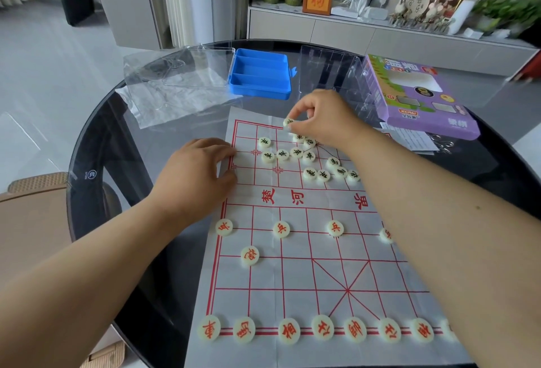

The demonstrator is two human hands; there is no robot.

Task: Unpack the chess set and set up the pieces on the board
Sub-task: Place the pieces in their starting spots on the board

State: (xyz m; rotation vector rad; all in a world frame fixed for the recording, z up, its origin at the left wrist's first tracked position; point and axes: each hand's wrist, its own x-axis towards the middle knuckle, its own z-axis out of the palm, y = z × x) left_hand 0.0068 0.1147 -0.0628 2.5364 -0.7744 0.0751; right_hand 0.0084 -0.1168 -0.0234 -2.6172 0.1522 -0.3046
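Note:
A paper Chinese chess board (295,268) with red lines lies on the dark round glass table (96,145). Red-lettered cream pieces (289,330) stand in a row along the near edge, with more (281,229) on the lines above. Black-lettered pieces (295,153) lie in a loose cluster on the far half. My right hand (325,118) pinches one black-lettered piece (288,122) just above the far edge of the board. My left hand (199,168) rests flat on the board's left edge, fingers relaxed, holding nothing.
An empty blue compartment tray (259,75) sits beyond the board. A clear lid and plastic wrap (181,75) lie to its left. A clear plastic insert (330,69) and the purple box (418,95) stand at the right. A chair (32,206) is at the left.

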